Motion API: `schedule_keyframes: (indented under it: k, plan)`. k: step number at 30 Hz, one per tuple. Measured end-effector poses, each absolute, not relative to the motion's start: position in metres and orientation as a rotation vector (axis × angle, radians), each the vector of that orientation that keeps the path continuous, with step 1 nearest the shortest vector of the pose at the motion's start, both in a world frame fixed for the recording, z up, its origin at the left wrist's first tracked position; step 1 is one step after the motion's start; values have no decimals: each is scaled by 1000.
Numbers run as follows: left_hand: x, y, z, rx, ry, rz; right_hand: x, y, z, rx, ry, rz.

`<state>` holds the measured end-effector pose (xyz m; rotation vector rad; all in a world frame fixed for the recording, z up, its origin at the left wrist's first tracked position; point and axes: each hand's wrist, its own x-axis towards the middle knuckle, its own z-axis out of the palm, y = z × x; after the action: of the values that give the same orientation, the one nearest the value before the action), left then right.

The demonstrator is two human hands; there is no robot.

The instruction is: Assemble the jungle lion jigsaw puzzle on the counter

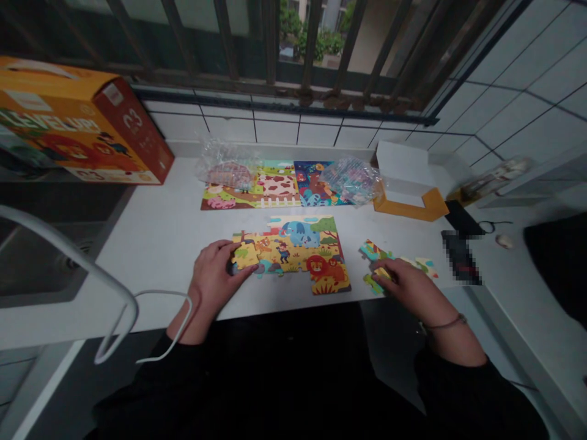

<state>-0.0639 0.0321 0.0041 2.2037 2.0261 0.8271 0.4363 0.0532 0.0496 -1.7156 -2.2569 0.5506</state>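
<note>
Joined section: the jigsaw puzzle (pixel 298 241) is laid flat near the front edge of the counter (pixel 151 244), about midway along it; elephant, running figure and lion pictures are already linked, and the right side appears complete.
Gaps: the upper-left area and the bottom strip left of the lions are not yet filled; more than half seems assembled.
Loose pieces: several puzzle pieces (pixel 372 249) are scattered right of the section, towards the counter's front right corner.
Left hand (pixel 215 269): half spread, thumb and fingers set around the puzzle's left end.
Right hand (pixel 398 278): narrowed, fingertips placed over the loose pieces; whether one is pinched cannot be told.
Back edge: a farm picture sheet (pixel 279 183) and a night-forest picture sheet (pixel 312 183) are partly covered by clear plastic bags (pixel 351 177).
</note>
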Motion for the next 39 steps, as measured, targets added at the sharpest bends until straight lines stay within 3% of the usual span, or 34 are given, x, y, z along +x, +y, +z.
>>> schedule_keyframes:
  k: [7,12,15,20,26,33,39]
  plan:
    - [-63,30,7,2174,2025,829,391,51,72,-1716,-1730,1025]
    - [-62,30,6,2171,2026,807,300,29,56,-1444,-1420,1637]
    - [-62,30,5,2167,2033,802,253,14,42,-1413,-1360,1785]
    - [-61,28,7,2155,2020,784,223,5,34,-1547,-1550,1581]
    - [-59,28,11,2139,2022,767,224,6,42,-1638,-1958,1058]
    - [-57,27,13,2158,2021,792,225,-4,28,-1083,-2472,324]
    - [-58,27,10,2167,2004,819,230,0,17,-1022,-2507,201]
